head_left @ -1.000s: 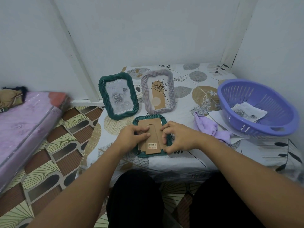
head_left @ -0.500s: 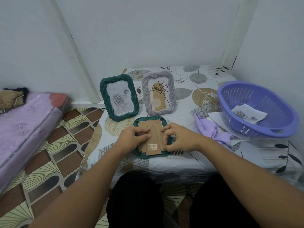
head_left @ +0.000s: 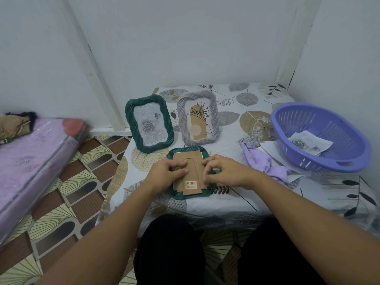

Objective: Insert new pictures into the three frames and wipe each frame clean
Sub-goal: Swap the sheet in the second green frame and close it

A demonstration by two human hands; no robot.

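Observation:
A dark green frame (head_left: 186, 153) lies face down near the table's front edge, its brown cardboard back (head_left: 192, 173) with a barcode sticker facing up. My left hand (head_left: 165, 173) rests on the left side of that back, fingers curled, thumb pressing the cardboard. My right hand (head_left: 224, 171) sits on the right side, fingertips pinching at the frame's right edge. Behind stand a green frame (head_left: 149, 125) with a rose picture and a grey-lilac frame (head_left: 197, 118) with a brown plant picture.
A lilac cloth (head_left: 261, 163) lies right of my right hand. A purple basket (head_left: 320, 138) with a rose print inside stands at the right, on loose paper sheets (head_left: 271, 150). The table (head_left: 236, 200) has a leaf-patterned cover. A pink mattress (head_left: 30, 161) lies on the floor left.
My hands stay on the face-down frame's back; the fingers have shifted slightly at its side edges. The view has tilted a little, nothing else moved.

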